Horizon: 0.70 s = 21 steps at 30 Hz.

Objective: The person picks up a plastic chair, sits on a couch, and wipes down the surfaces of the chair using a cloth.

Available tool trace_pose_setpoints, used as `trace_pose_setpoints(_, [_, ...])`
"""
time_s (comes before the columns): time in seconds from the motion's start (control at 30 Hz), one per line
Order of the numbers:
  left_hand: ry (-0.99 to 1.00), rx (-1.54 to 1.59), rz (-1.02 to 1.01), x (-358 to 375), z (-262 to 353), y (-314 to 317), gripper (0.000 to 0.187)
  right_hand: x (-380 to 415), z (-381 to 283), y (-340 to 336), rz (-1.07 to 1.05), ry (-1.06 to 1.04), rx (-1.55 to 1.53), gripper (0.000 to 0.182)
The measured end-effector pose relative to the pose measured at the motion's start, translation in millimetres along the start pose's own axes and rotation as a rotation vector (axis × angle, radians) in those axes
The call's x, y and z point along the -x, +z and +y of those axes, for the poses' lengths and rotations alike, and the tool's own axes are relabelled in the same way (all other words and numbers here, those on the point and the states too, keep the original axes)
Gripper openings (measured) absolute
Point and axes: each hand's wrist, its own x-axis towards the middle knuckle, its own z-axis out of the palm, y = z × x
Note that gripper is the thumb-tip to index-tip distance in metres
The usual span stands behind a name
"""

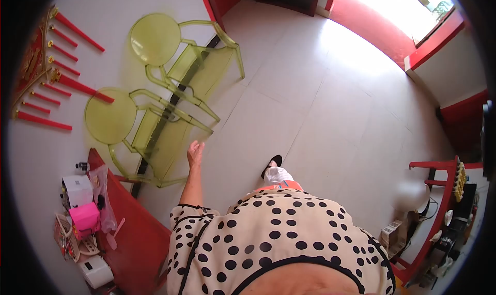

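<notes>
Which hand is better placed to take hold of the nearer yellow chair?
Probably the left hand: it is stretched out, fingers open and empty, close to the nearer yellow chair though not touching it. The right hand is out of view, so its position cannot be judged.

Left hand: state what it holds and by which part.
Nothing is held. The left hand is open and empty, raised near the seat edge of the nearer yellow chair. The right hand is out of view.
</notes>
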Motion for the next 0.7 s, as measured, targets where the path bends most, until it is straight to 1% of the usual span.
trace_pose_setpoints(0.03, [-0.005, 0.033, 0.025, -25.9, 11.6, 10.8, 0.066, -5.1, -7.1, -10.1, 0.004, 0.004, -0.011, 0.044])
trace_pose_setpoints(0.1, [-0.014, 0.058, 0.034, -84.9, 11.1, 16.9, 0.071, -8.9, -25.0, -30.9, 0.004, 0.027, -0.035, 0.044])
trace_pose_setpoints(0.13, [-0.07, 0.07, 0.03, -105.2, 17.7, 20.1, 0.077, -10.9, -39.9, -40.4, -0.001, 0.034, -0.048, 0.044])
trace_pose_setpoints(0.17, [-0.184, 0.005, 0.008, -112.1, 46.9, 19.4, 0.081, -13.5, -53.2, -48.7, 0.002, 0.032, -0.051, 0.044])
trace_pose_setpoints(0.2, [-0.192, 0.009, 0.037, -129.7, 55.5, 20.2, 0.083, -14.9, -69.9, -56.4, 0.003, 0.01, -0.041, 0.044])
trace_pose_setpoints(0.27, [-0.202, -0.025, 0.036, -179.6, 66.6, 9.6, 0.085, -46.2, -103.2, -75.6, 0.086, -0.063, -0.028, 0.042])
trace_pose_setpoints(0.3, [-0.222, -0.021, 0.056, -206.1, 66.8, 3.7, 0.085, -52.9, -129.9, -90.9, 0.12, -0.049, -0.049, 0.042])
trace_pose_setpoints(0.33, [-0.253, -0.018, 0.086, -229.1, 59.7, 1.1, 0.086, -71.2, -145.7, -96.6, 0.214, -0.099, -0.029, 0.041])
trace_pose_setpoints(0.37, [-0.251, -0.03, 0.154, -249.5, 47.9, -3.0, 0.077, -65.3, -176.0, -113.4, 0.209, -0.098, -0.029, 0.04])
trace_pose_setpoints(0.4, [-0.239, -0.038, 0.23, -274.6, 47.1, -2.5, 0.068, -77.7, -190.9, -114.4, 0.319, -0.157, -0.04, 0.041])
trace_pose_setpoints(0.43, [-0.228, -0.046, 0.305, -300.1, 45.5, -2.4, 0.06, -94.9, -201.5, -118.5, 0.317, -0.186, -0.013, 0.043])
trace_pose_setpoints(0.5, [-0.218, -0.054, 0.328, -337.0, 57.2, 1.0, 0.06, -84.4, -240.6, -124.4, 0.364, -0.193, -0.234, 0.044])
trace_pose_setpoints(0.53, [-0.22, -0.029, 0.298, -345.6, 94.5, 2.7, 0.059, -58.4, -269.3, -155.5, 0.435, -0.192, -0.272, 0.042])
trace_pose_setpoints(0.57, [-0.218, -0.022, 0.256, -352.7, 126.5, 5.7, 0.059, -31.2, -293.5, -178.0, 0.446, -0.178, -0.328, 0.042])
trace_pose_setpoints(0.63, [-0.245, -0.02, 0.177, -375.1, 119.7, 11.2, 0.059, -30.2, -302.5, -153.1, 0.417, -0.103, -0.427, 0.041])
trace_pose_setpoints(0.7, [-0.281, -0.034, 0.089, -405.2, 82.0, 22.8, 0.058, -65.3, -282.7, -72.9, 0.41, 0.076, -0.294, 0.042])
